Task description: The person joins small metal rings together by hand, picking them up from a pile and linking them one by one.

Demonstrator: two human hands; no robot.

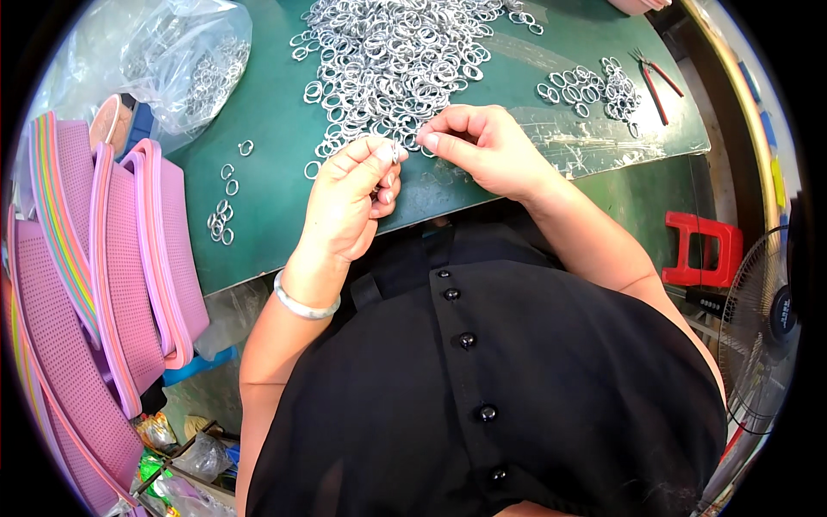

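Note:
A big heap of silver metal rings [396,65] lies on the green tabletop [276,198]. At its near edge my left hand [347,191] is closed, thumb and forefinger pinching a small silver ring [396,152]; its other fingers curl toward the palm. Just to the right, my right hand [493,148] is also closed, its thumb and forefinger pinched at another metal ring [426,152], mostly hidden behind the fingers. The two hands are close together but apart.
Red-handled pliers [656,95] lie at the right beside a smaller ring group [616,90]. A few loose rings [226,211] lie at left. A clear plastic bag [185,65] holds more rings. Pink baskets [164,250] crowd the left; a red stool [702,250] and fan [762,319] stand right.

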